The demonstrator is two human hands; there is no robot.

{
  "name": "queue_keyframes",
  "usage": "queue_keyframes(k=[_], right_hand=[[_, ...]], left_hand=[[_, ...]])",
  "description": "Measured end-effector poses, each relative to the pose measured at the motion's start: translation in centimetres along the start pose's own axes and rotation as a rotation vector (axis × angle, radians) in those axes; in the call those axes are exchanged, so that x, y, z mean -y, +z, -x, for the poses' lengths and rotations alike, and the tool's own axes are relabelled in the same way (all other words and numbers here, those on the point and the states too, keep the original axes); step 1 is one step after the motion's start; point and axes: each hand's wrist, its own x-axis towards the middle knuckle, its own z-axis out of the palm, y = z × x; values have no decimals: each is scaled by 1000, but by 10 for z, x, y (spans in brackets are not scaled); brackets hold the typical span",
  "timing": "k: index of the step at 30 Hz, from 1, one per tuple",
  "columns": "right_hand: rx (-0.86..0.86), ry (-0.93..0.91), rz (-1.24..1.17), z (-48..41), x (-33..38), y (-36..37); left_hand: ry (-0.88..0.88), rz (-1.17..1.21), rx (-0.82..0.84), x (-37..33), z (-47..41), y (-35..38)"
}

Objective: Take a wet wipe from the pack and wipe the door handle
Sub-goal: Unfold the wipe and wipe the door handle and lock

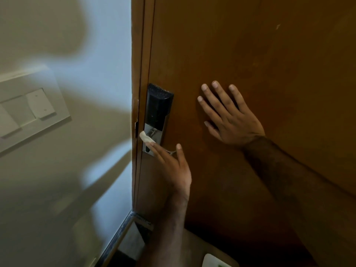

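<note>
Brown wood fills the right of the frame: a large flat wooden door [250, 54] whose frame edge runs down the centre. Pale cream wall [67, 170] takes the left side, with a white rectangular switch plate [36, 110] at mid left. On the door, right of centre, the right hand [231, 116] lies flat, fingers spread, gripping nothing. At the door's edge sits a black-and-chrome electronic lock plate [157, 110]; the chrome lever handle [170, 150] below it is mostly hidden behind the left hand [173, 164]. That hand presses a small folded white wet wipe [146, 139] against the chrome plate with its fingers, thumb raised.

Wiping well probably means sliding the wipe along the whole lever, underside too, while the flat palm steadies the door. A white-and-green object [215, 262] at the bottom edge may be the pack; I cannot tell.
</note>
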Motion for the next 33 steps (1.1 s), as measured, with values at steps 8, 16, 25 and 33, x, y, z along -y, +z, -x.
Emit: queue_keyframes(k=[8, 16, 25, 33], right_hand=[[-3, 10, -3, -1, 2, 4], [6, 28, 14, -1, 3, 4], [48, 29, 6, 0, 3, -1], [362, 369, -815, 14, 71, -59]], left_hand=[[-33, -23, 75, -1, 9, -7], [-324, 485, -217, -3, -41, -42], [-655, 506, -152, 48, -37, -86], [-671, 498, 329, 42, -3, -111]])
